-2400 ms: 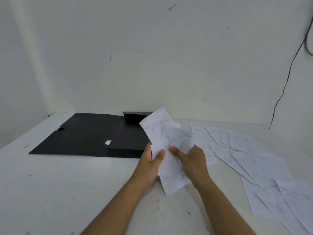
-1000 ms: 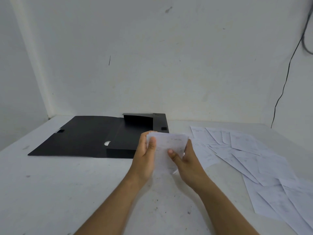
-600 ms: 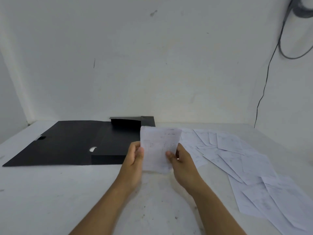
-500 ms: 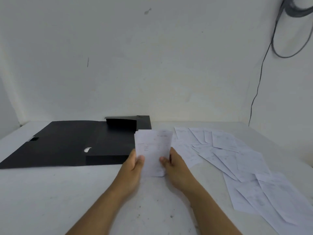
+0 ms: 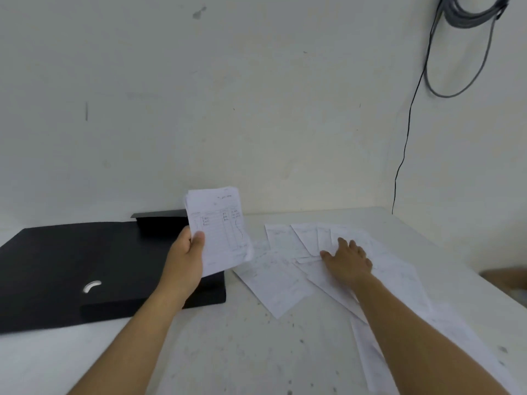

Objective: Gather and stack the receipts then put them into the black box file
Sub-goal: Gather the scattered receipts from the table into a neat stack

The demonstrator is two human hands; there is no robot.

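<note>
My left hand (image 5: 185, 260) holds a small squared stack of white receipts (image 5: 221, 232) upright, above the right edge of the black box file (image 5: 71, 266). The file lies open and flat on the left half of the white table. My right hand (image 5: 346, 259) rests palm down, fingers spread, on several loose receipts (image 5: 273, 280) scattered over the right half of the table. More receipts (image 5: 399, 280) trail toward the near right under my forearm.
The white table (image 5: 228, 352) meets a white wall at the back. A thin black cable (image 5: 405, 138) runs down the wall at the right, with a coil of grey cable (image 5: 467, 18) hanging above. Something blurred shows at the right edge (image 5: 504, 276).
Both hands were squaring the stack together. Now my right hand has let go and moved right onto the loose receipts, while my left hand alone keeps the stack, raised. The view has turned right.
</note>
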